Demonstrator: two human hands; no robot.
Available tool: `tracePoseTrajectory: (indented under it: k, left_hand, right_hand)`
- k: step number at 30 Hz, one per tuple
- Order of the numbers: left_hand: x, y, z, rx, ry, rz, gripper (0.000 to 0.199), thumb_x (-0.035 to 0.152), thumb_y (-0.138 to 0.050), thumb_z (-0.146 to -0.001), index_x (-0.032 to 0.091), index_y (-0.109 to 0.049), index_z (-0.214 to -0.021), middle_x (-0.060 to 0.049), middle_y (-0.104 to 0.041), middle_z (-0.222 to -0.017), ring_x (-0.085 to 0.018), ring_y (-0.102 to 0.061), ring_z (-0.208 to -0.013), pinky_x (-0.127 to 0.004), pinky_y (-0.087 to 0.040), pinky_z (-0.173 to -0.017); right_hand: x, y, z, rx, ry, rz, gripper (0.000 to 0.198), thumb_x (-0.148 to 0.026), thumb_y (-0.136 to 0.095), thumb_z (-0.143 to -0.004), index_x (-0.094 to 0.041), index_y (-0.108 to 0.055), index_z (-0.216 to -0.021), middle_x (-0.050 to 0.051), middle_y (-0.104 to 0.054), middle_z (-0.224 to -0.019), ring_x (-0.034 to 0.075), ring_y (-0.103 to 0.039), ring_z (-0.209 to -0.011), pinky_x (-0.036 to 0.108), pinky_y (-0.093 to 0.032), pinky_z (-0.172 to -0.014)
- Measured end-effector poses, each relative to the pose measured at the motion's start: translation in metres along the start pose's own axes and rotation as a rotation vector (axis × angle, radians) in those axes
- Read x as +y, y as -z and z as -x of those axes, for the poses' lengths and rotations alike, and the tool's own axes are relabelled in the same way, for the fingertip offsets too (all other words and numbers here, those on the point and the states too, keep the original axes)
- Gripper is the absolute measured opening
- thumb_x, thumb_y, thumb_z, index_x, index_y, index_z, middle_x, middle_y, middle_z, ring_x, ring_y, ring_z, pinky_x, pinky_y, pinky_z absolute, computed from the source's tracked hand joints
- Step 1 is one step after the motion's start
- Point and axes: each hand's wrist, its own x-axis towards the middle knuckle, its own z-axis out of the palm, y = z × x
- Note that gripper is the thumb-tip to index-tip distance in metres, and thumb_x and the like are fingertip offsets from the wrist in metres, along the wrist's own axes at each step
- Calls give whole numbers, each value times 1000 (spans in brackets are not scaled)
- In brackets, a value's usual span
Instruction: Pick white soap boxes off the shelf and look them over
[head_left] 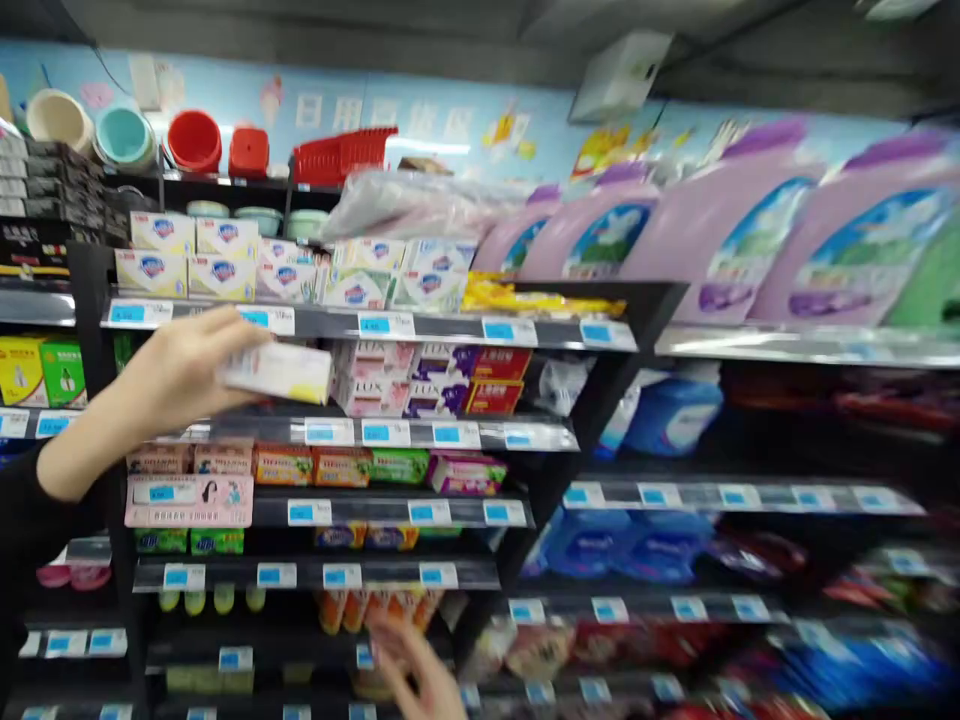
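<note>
Pale white-and-yellow soap box [279, 372] held in left hand [180, 375]. Price tags [386, 325] printed blue on white. Shelf rails [420, 328] finished grey, uprights black. Detergent pouches [720, 235] coloured lilac with blue-green oval. Basket [341, 155] and bowl [194, 140] moulded red. Back wall [465, 120] painted light blue.

This is a shop aisle. Black shelves [420, 325] run in tiers, each edged with blue-and-white price tags [386, 324]. Boxed soaps [431, 380] stand stacked just right of the raised left hand [184, 375], purple detergent bottles [720, 240] line the top shelf farther right, and plastic basins [193, 140] sit above.
</note>
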Motion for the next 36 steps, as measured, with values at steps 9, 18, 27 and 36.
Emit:
tracePoseTrajectory:
  k: [9,18,27,36]
  left_hand:
    - [105,-20,109,35,-129,216,21,13,-52,-93,15,-65,-110,-8,-75,-89,-22,-72,-85,-39,-64,-84]
    - [127,-23,157,-89,622,811,48,29,-81,-75,21,-64,-119,-10,-73,-111,-24,-71,-100,-29,-63,-77]
    - [135,-46,184,-250,1436,1264,34,34,-87,-64,19,-73,-92,-7,-76,-100,-19,-72,-83,-22,-58,-63]
    - [171,-89,204,-39,1776,1727,68,74,-82,-47,19,-70,-83,-6,-71,-81,-20,-66,-70,-29,-53,-60]
  right_hand:
    - [-55,-20,-35,34,399,-100,58,-22,-74,-81,-34,-52,-134,9,-62,-122,28,-63,-115,48,-60,-91]
    - [-66,-42,-2,-160,-68,-347,29,-29,-68,-86,-23,-62,-114,8,-72,-104,23,-72,-94,35,-63,-76]
    - [-46,-69,13,-230,-663,-611,44,-59,-71,-76,-19,-63,-93,5,-70,-86,17,-70,-75,26,-59,-64]
    - [-105,-72,16,-207,-269,-149,67,-47,-85,-65,-24,-54,-120,7,-58,-109,18,-64,-86,28,-61,-60]
